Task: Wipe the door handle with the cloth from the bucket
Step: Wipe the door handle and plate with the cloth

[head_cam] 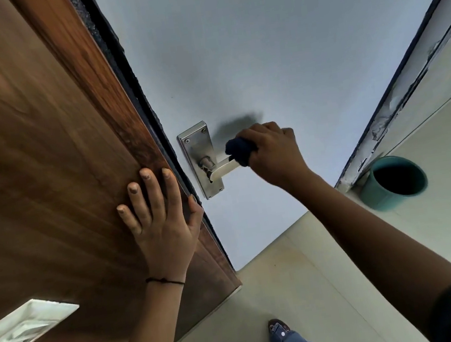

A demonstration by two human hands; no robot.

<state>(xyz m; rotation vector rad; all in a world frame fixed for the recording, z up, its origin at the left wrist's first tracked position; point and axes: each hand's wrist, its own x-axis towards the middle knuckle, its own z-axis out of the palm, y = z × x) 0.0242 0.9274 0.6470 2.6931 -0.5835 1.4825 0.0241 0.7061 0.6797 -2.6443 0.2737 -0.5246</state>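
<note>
A silver lever door handle [222, 169] on a steel backplate [197, 145] is fixed to the pale grey door [273, 48]. My right hand [273, 149] is closed around a dark blue cloth [239, 148], which wraps the outer end of the lever. My left hand [156, 212] lies flat with fingers spread on the brown wooden panel [28, 155] next to the door's edge, holding nothing. A teal bucket [394, 182] stands on the floor to the right, by the door frame; its inside looks dark.
Glossy cream floor tiles [307, 289] lie below. My two feet in jeans and sandals [278, 328] stand at the bottom centre. A dark door frame [396, 74] runs diagonally at the right. A white recessed fitting [23, 329] sits in the wooden panel at lower left.
</note>
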